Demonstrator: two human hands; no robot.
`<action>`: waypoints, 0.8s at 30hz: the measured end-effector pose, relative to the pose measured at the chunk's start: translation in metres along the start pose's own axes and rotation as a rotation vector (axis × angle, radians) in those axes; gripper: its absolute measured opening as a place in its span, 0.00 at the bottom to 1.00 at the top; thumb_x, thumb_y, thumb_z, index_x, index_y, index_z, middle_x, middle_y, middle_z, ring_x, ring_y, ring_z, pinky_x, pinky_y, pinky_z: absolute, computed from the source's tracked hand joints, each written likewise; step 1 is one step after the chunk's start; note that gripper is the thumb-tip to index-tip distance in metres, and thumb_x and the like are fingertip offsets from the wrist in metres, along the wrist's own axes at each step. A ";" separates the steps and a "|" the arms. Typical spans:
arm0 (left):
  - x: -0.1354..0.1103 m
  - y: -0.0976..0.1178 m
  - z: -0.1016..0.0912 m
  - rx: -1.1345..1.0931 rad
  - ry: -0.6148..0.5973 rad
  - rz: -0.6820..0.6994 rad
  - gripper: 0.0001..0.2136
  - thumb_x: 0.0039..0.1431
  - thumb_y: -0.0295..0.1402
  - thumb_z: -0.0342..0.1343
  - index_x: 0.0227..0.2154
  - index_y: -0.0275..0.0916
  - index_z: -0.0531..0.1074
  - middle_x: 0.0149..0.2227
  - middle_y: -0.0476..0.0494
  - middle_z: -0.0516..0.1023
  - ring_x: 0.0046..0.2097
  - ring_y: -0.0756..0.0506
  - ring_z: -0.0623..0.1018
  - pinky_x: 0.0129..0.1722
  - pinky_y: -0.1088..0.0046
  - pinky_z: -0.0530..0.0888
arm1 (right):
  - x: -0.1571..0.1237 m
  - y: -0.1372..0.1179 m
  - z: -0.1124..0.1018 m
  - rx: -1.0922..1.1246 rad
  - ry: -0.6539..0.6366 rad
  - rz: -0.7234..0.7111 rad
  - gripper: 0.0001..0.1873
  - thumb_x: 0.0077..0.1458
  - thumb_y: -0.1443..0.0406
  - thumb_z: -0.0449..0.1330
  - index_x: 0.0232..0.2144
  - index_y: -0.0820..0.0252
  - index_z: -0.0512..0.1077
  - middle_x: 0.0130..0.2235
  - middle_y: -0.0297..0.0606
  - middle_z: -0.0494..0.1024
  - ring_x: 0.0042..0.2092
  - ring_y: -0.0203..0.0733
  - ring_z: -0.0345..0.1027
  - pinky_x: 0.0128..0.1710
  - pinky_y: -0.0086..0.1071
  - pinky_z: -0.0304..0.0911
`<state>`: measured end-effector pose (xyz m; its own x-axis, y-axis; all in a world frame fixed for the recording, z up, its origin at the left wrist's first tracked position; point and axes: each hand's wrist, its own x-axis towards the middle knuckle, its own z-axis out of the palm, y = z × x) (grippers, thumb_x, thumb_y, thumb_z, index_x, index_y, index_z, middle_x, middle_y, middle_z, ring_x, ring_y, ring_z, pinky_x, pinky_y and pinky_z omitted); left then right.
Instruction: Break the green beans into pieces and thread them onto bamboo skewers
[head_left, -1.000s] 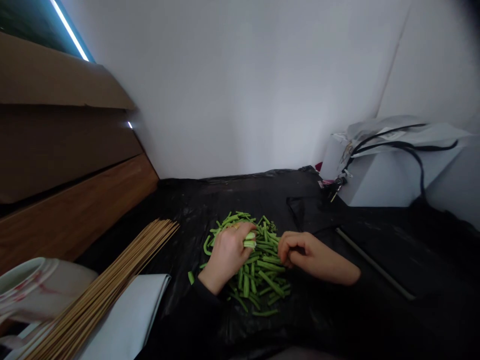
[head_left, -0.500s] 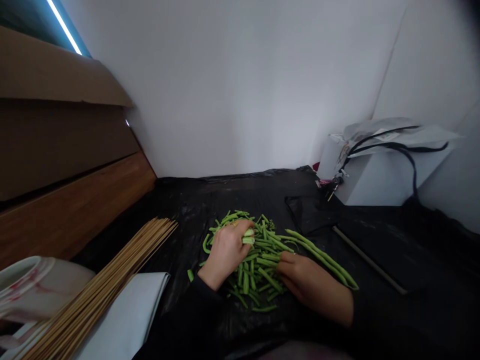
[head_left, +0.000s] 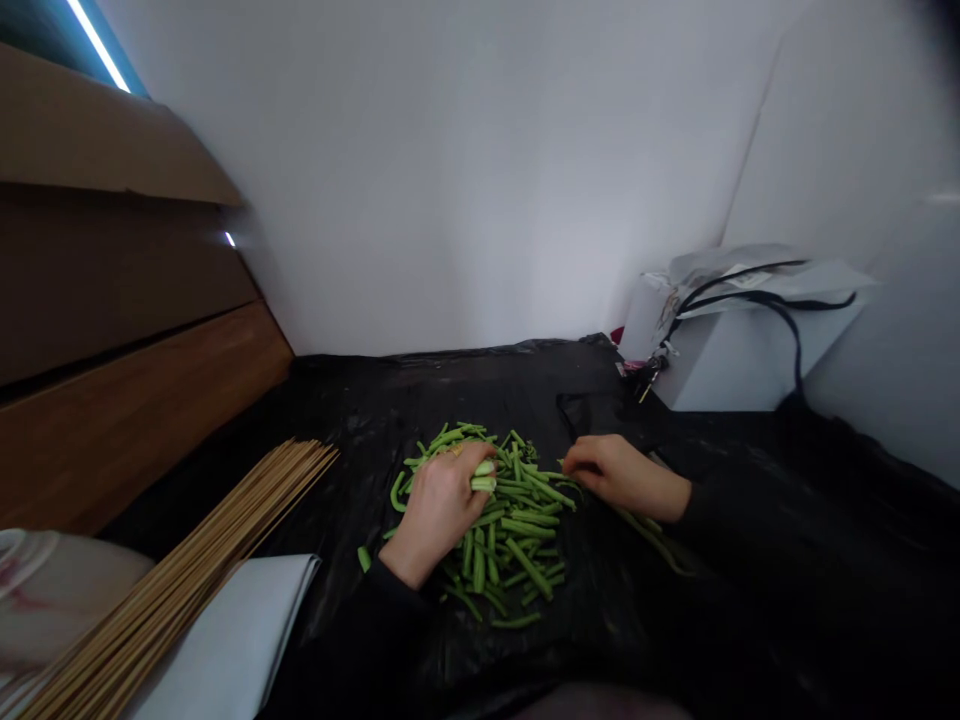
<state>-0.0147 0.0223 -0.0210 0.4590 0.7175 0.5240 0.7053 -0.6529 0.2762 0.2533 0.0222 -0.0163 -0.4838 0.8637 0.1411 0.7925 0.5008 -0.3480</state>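
Note:
A loose heap of cut green bean pieces (head_left: 517, 525) lies on the black plastic sheet in front of me. My left hand (head_left: 439, 505) is closed over the heap's left side, its fingers wrapped round a few bean pieces (head_left: 484, 476) whose pale cut ends poke out beside the thumb. To the right of the heap is my right hand (head_left: 626, 475), its thumb and fingertips pinched at the tip of a long whole green bean (head_left: 656, 540). The hand and sleeve cover much of that bean and another beside it.
Thin wooden skewers (head_left: 217, 540) lie in a bundle at left, over a folded white sheet (head_left: 232, 625) and beside a stained white tub (head_left: 67, 590). A white bag with black handles (head_left: 750, 340) stands back right. Behind rises a white wall (head_left: 450, 180).
My right hand has left the bean heap and moved up onto the long beans at right. My left hand still grips its bean pieces. The view has shifted slightly.

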 end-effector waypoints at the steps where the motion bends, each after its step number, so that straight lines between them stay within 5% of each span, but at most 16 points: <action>1: 0.000 0.000 0.000 0.002 0.000 0.002 0.08 0.60 0.28 0.53 0.41 0.40 0.72 0.37 0.45 0.80 0.39 0.43 0.80 0.39 0.68 0.73 | -0.001 -0.001 0.004 -0.042 -0.025 -0.015 0.11 0.55 0.75 0.54 0.31 0.61 0.76 0.34 0.37 0.77 0.36 0.36 0.70 0.38 0.26 0.60; 8: 0.000 0.001 -0.002 -0.006 -0.005 -0.001 0.08 0.61 0.28 0.52 0.41 0.40 0.72 0.37 0.44 0.80 0.39 0.44 0.80 0.40 0.68 0.74 | -0.005 -0.007 0.029 -0.232 -0.063 0.024 0.10 0.56 0.76 0.53 0.28 0.64 0.73 0.34 0.42 0.72 0.33 0.38 0.68 0.33 0.29 0.57; 14: 0.000 0.000 0.000 0.005 -0.007 -0.007 0.08 0.61 0.28 0.52 0.41 0.40 0.72 0.37 0.44 0.80 0.39 0.44 0.80 0.40 0.68 0.74 | -0.008 -0.012 0.038 -0.309 -0.055 -0.018 0.14 0.53 0.80 0.49 0.35 0.67 0.71 0.39 0.48 0.71 0.38 0.45 0.67 0.35 0.33 0.57; 19: -0.001 0.001 -0.001 0.021 -0.006 -0.004 0.08 0.61 0.28 0.52 0.41 0.41 0.72 0.38 0.45 0.80 0.38 0.44 0.79 0.39 0.68 0.73 | -0.002 -0.010 0.030 -0.246 -0.015 -0.036 0.13 0.52 0.80 0.50 0.34 0.64 0.68 0.38 0.43 0.70 0.35 0.40 0.64 0.35 0.31 0.58; 24: 0.000 0.003 -0.002 0.019 -0.007 0.011 0.09 0.60 0.26 0.52 0.42 0.41 0.71 0.38 0.45 0.80 0.39 0.44 0.79 0.39 0.68 0.73 | 0.033 -0.007 0.018 -0.143 0.066 -0.027 0.09 0.58 0.76 0.50 0.34 0.63 0.68 0.37 0.40 0.70 0.39 0.38 0.65 0.41 0.28 0.58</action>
<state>-0.0136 0.0205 -0.0188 0.4704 0.7120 0.5213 0.7105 -0.6560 0.2548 0.2255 0.0465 -0.0256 -0.4835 0.8496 0.2110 0.8268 0.5223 -0.2088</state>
